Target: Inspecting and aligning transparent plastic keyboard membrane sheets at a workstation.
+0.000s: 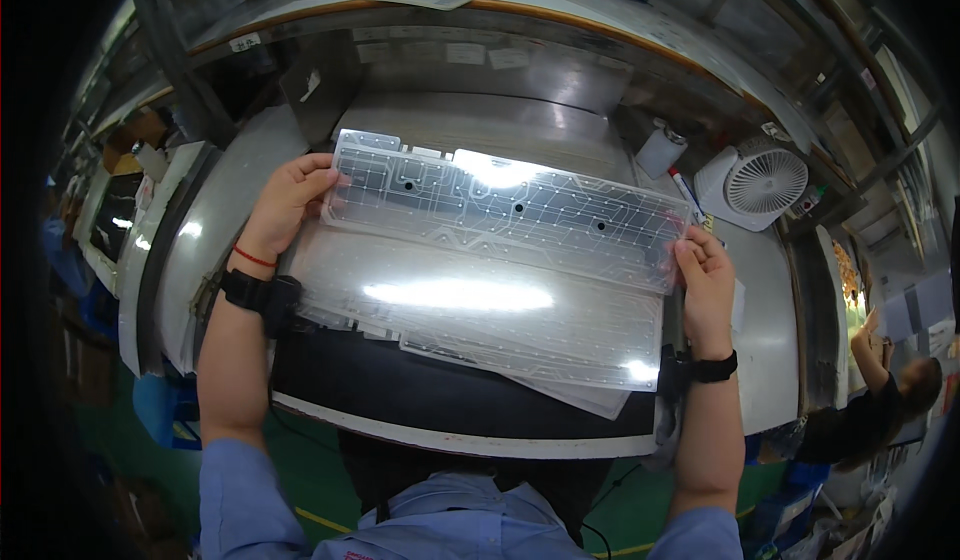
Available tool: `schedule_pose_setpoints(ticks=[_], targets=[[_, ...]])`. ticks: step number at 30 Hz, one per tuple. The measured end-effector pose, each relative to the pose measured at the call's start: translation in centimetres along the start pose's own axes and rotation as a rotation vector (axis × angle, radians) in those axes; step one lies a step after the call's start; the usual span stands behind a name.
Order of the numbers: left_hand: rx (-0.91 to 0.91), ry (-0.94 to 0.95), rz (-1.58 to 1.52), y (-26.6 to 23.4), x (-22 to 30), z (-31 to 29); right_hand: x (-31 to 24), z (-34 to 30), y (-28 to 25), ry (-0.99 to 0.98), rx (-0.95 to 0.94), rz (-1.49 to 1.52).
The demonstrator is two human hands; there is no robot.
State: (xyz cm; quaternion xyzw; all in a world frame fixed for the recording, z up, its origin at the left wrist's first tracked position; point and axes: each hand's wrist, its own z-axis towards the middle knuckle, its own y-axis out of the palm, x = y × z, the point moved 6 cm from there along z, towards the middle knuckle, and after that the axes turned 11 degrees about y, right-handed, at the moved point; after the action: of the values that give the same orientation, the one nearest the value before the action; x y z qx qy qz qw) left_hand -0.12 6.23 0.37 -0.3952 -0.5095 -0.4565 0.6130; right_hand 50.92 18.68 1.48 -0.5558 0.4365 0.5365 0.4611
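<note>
A clear keyboard membrane sheet [470,200], printed with fine traces and dots, is held up between my hands. My left hand [292,198] pinches its left end, thumb and fingers closed on the edge. At the opposite end, my right hand [706,278] grips the lower right corner in the same way. Below the raised sheet lies a stack of similar clear sheets [520,335], its layers slightly fanned out at the front. Bright glare hides part of the printing on both. The stack rests partly on a black mat [330,375].
A white fan [760,185] stands at the back right, beside a bottle [660,150] and a red marker [684,188]. Overhead runs a shelf [560,20] with a blue strip on it. Another person [880,400] sits at a bench on the far right.
</note>
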Motion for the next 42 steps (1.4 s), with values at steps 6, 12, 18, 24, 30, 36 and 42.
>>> schedule_pose_setpoints(ticks=[6, 12, 18, 24, 30, 36, 42], targets=[[-0.010, -0.008, -0.020, 0.1, 0.1, -0.1, 0.5, 0.2, 0.0, 0.053, -0.007, 0.012], [-0.031, -0.012, -0.064, 0.5, 0.4, -0.1, 0.9, 0.4, -0.1, 0.044, -0.027, 0.074], [-0.051, -0.043, -0.053, 0.1, 0.0, -0.1, 0.9, 0.5, -0.1, 0.017, -0.012, 0.122], [-0.136, -0.042, 0.090, 0.3, 0.4, -0.6, 0.9, 0.6, -0.7, -0.011, 0.040, 0.115], [-0.222, -0.047, 0.114, 1.0, 1.3, -1.1, 0.5, 0.5, -0.8, -0.043, 0.062, 0.114], [-0.222, -0.029, 0.119, 1.1, 1.3, -1.1, 0.4, 0.4, -0.8, -0.051, 0.069, 0.117], [-0.196, -0.045, 0.115, 0.9, 0.8, -0.9, 0.3, 0.3, -0.8, -0.040, 0.073, 0.116]])
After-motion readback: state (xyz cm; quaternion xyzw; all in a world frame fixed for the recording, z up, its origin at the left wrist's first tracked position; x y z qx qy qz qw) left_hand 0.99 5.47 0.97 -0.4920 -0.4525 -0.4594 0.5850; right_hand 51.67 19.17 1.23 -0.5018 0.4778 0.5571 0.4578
